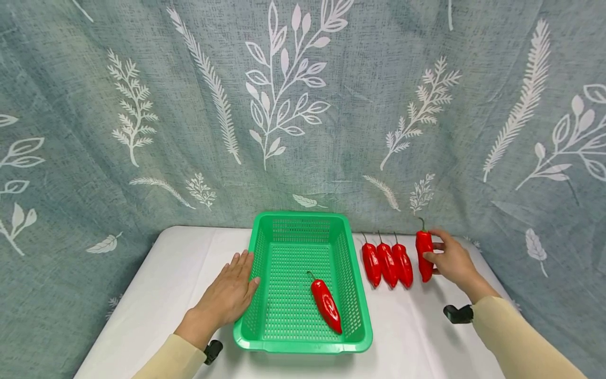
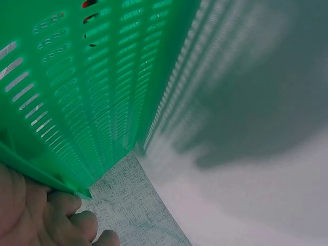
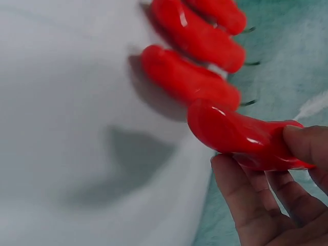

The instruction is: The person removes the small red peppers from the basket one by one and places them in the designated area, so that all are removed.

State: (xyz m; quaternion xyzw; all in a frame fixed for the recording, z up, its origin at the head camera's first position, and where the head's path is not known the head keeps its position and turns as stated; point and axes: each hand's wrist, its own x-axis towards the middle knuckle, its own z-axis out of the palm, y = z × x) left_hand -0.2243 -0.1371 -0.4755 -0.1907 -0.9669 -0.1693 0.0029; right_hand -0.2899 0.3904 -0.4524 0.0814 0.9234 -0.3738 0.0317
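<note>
My right hand point(image 1: 452, 260) pinches a glossy red chili pepper point(image 1: 424, 256) between thumb and fingers, its green stem pointing away from me. In the right wrist view this held pepper point(image 3: 241, 134) is raised over the table, its shadow falling on the cloth. To its left, several more red peppers point(image 1: 388, 263) lie side by side in a row. Another red pepper point(image 1: 325, 305) lies inside the green plastic basket point(image 1: 303, 347). Against the basket's left rim rests my left hand point(image 1: 229, 292), fingers extended; the left wrist view shows its fingers point(image 2: 61, 215) beside the rim.
The basket stands mid-table on a white-covered table point(image 1: 180, 263). A grey-green curtain point(image 1: 303, 184) with white leaf prints hangs right behind the table's far edge and around its sides. Dark wrist cameras point(image 1: 458, 314) sit on both wrists.
</note>
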